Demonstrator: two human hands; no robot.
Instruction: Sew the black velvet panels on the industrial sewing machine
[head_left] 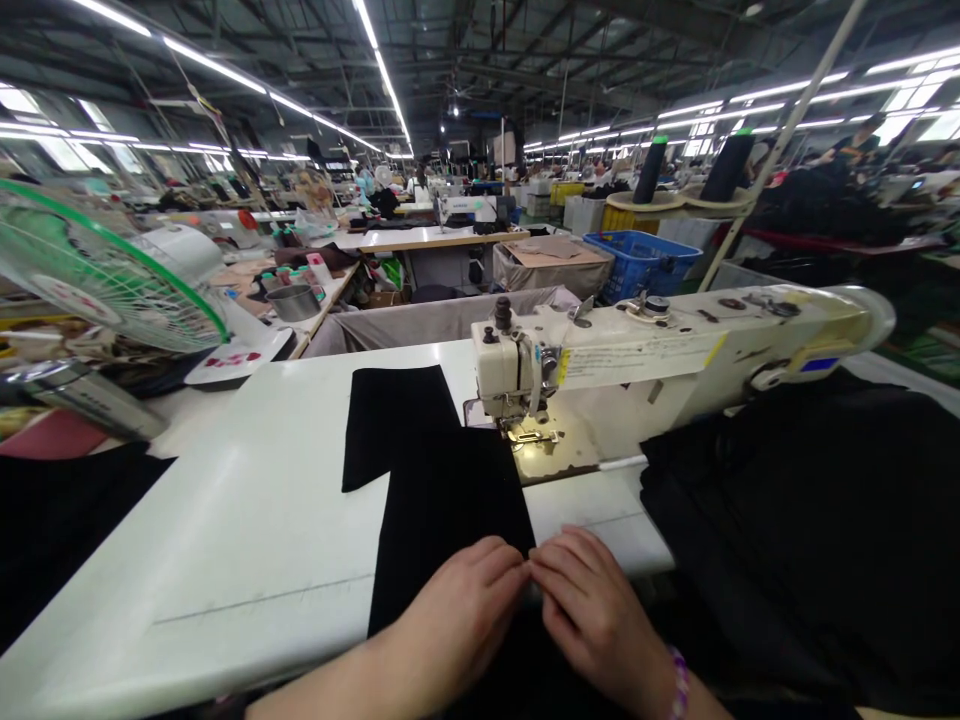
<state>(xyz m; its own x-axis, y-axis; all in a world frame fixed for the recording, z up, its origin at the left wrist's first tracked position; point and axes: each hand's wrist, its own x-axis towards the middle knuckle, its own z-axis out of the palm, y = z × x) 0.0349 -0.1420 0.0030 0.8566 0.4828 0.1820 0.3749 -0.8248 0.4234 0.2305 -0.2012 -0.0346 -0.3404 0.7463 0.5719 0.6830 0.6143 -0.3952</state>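
Observation:
A piece of black fabric (442,500) lies flat on the white sewing table, its right edge reaching up to the needle area of a sewing machine (600,370). My left hand (480,590) is closed on the fabric's right edge close to the table's front. Right beside it, my right hand (592,600) pinches the same edge, the fingertips of both hands nearly touching. A lit metal plate (540,450) shows under the machine head. Below my hands the cloth hangs over the table edge into shadow.
More black fabric is heaped at the right (810,530), and another black piece (67,510) lies at the left. A green-rimmed fan (112,270) and a metal flask (86,395) stand at the left. Behind the machine are a blue basket (645,265) and black thread cones (651,172).

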